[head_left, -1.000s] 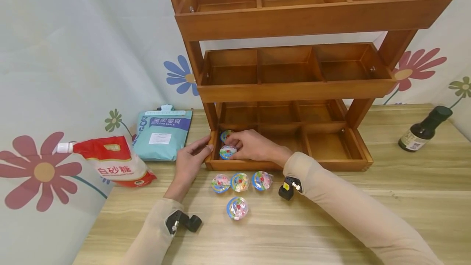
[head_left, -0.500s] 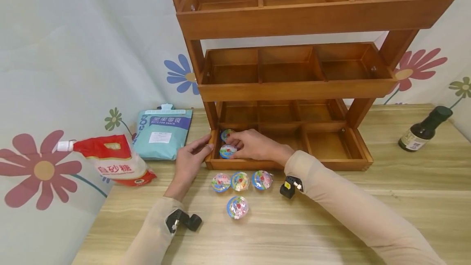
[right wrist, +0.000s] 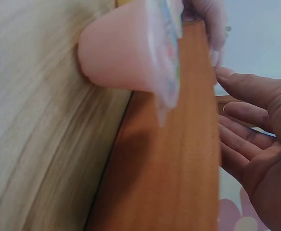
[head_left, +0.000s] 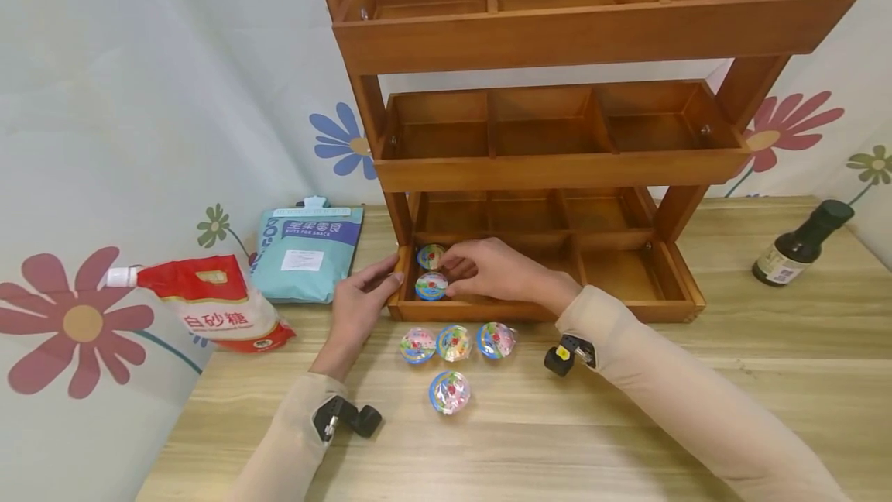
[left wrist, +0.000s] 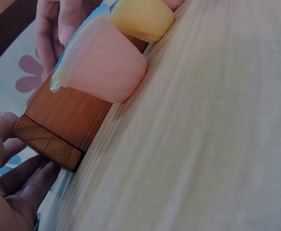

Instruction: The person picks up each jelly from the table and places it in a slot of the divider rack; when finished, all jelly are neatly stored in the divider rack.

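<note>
Bottom-left compartment (head_left: 433,308): two cups (head_left: 430,287) | left hand (head_left: 357,307): gripping rack (head_left: 557,170) | right hand (head_left: 500,273): loosely parted

Soft light around me casts faint shadows on the desk (head_left: 557,440); left wrist view looks dim, right wrist view blurs a cup (right wrist: 114,53).

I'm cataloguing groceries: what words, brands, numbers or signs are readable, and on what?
"白砂糖": red-and-white plastic pouch.
"坚果零食": turquoise rectangular bag.
"NUTS FOR SNACK": same bag.
Too small or blurred: the pouch's fine print; the bag's white sticker and side lettering; dark glass bottle label; round plastic cups' lids.
</note>
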The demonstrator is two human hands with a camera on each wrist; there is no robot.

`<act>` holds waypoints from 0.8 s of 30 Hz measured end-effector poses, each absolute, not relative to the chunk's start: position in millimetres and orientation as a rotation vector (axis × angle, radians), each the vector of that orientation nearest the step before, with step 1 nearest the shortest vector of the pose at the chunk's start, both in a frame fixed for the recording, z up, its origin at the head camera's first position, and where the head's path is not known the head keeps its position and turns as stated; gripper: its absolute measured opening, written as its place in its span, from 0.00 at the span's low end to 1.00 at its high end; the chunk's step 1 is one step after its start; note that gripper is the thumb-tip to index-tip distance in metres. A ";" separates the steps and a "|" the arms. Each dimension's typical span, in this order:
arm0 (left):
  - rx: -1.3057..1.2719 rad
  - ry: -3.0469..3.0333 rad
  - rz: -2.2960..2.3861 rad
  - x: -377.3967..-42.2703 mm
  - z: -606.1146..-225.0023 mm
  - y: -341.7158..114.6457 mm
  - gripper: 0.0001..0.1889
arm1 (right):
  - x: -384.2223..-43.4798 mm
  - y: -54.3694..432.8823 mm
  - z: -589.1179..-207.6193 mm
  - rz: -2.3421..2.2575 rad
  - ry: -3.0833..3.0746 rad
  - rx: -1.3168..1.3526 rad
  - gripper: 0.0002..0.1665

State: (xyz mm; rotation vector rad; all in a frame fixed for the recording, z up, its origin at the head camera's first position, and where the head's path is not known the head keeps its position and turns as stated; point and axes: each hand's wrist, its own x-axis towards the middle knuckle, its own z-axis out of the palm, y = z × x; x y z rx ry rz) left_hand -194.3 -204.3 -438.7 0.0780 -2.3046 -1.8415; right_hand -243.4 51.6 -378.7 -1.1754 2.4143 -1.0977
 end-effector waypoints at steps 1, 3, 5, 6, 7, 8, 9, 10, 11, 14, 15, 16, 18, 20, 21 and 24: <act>0.076 -2.304 -1.843 -194.2 -438.5 -204.4 0.20 | -241.8 53.2 -377.5 -1.099 2.422 -1.181 0.26; 0.072 -2.302 -1.844 -194.0 -438.2 -204.4 0.20 | -238.1 56.3 -374.9 -1.100 2.437 -1.190 0.27; 0.068 -2.300 -1.846 -193.9 -438.1 -204.4 0.19 | -234.0 59.2 -372.1 -1.098 2.453 -1.186 0.27; 0.067 -2.297 -1.848 -193.7 -438.0 -204.3 0.19 | -232.1 60.5 -371.2 -1.098 2.459 -1.183 0.28; 0.067 -2.295 -1.850 -193.6 -438.0 -204.2 0.19 | -229.7 62.0 -369.8 -1.097 2.465 -1.175 0.28; 0.066 -2.292 -1.853 -193.7 -438.3 -204.2 0.19 | -227.4 63.6 -368.7 -1.097 2.468 -1.171 0.28; 0.065 -2.292 -1.852 -193.6 -438.5 -204.2 0.19 | -225.2 65.4 -367.9 -1.098 2.471 -1.164 0.29; 0.064 -2.290 -1.853 -193.8 -438.9 -204.3 0.19 | -223.0 66.9 -367.2 -1.100 2.474 -1.160 0.29; 0.063 -2.290 -1.853 -194.0 -439.3 -204.5 0.19 | -221.0 68.4 -366.8 -1.105 2.476 -1.160 0.29; 0.062 -2.286 -1.855 -194.4 -440.2 -204.8 0.19 | -214.8 73.0 -365.8 -1.135 2.478 -1.172 0.28; 0.060 -2.286 -1.855 -194.2 -440.1 -204.8 0.19 | -212.6 74.5 -365.2 -1.145 2.483 -1.179 0.28; 0.061 -2.283 -1.858 -194.2 -440.3 -204.8 0.19 | -210.5 75.9 -364.4 -1.157 2.485 -1.188 0.28; 0.063 -2.279 -1.865 -194.1 -440.3 -204.9 0.19 | -205.6 79.1 -362.8 -1.182 2.486 -1.205 0.27; 0.065 -2.281 -1.868 -194.3 -440.2 -204.9 0.19 | -201.1 82.4 -361.5 -1.204 2.492 -1.220 0.26; 0.067 -2.278 -1.873 -194.3 -440.1 -204.9 0.19 | -198.6 83.9 -360.4 -1.210 2.497 -1.225 0.26; 0.073 -2.279 -1.879 -194.4 -439.8 -204.5 0.19 | -193.0 88.8 -360.5 -1.220 2.517 -1.250 0.25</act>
